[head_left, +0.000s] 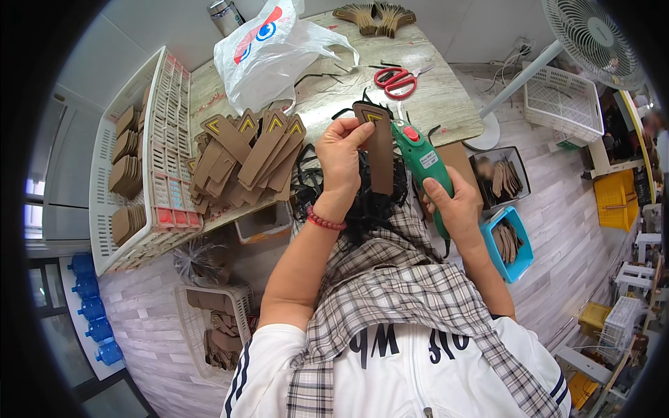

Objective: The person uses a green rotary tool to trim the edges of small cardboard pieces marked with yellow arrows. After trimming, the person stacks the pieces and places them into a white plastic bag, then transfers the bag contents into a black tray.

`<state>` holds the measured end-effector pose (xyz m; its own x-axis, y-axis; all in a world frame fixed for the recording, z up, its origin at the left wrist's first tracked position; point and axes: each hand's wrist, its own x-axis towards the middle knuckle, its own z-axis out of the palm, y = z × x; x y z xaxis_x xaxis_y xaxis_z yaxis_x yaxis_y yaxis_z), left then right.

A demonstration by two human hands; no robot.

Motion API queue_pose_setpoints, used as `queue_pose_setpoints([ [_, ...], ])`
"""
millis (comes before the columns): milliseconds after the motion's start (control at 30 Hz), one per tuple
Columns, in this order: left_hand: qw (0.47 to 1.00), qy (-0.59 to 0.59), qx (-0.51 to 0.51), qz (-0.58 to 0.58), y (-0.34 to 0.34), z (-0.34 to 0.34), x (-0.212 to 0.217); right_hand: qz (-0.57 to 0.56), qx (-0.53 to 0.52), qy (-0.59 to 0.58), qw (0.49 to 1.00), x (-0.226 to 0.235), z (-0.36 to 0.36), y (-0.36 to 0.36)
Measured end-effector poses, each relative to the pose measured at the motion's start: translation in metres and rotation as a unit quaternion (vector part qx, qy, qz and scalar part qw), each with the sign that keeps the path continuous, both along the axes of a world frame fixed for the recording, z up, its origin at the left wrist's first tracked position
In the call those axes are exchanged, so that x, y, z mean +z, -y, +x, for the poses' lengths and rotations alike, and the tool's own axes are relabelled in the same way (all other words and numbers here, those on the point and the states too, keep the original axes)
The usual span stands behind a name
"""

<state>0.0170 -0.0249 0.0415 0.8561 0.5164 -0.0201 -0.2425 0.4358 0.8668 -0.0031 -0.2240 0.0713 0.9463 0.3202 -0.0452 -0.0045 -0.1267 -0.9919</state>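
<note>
My left hand [340, 159] pinches a flat brown strip [380, 157] near its rounded top, where a yellow chevron is marked. Black ribbon-like scraps [366, 209] lie bunched in my lap, below and around the strip. In my right hand [454, 209] is a green handheld power tool [425, 164] with a red switch. Its tip is close to the strip's upper right edge; whether they touch I cannot tell. Left of my hands, a heap of similar brown strips [254, 157] with yellow chevrons covers the table's near edge.
On the table [432, 90] are red-handled scissors [397, 82], a white plastic bag [261, 66] and fanned brown pieces [376, 17]. A white crate [167, 146] holds stacked strips at left. Lower right stand a blue bin [519, 261] and a black-rimmed box [526, 171]. A fan [596, 35] stands at far right.
</note>
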Motion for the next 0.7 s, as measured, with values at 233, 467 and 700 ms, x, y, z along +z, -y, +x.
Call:
queue_pose_setpoints([
  [233,0.998,0.006,0.018,0.054,-0.012,-0.001,0.006,-0.015,0.013,0.007,1.000,-0.003,0.000,0.004],
  [467,0.995,0.010,0.008,0.099,-0.019,-0.004,0.014,-0.017,0.025,0.011,0.999,-0.004,0.001,0.004],
  [700,0.988,0.002,0.005,0.153,-0.023,-0.005,0.020,-0.012,0.031,0.018,0.999,0.000,0.001,0.004],
])
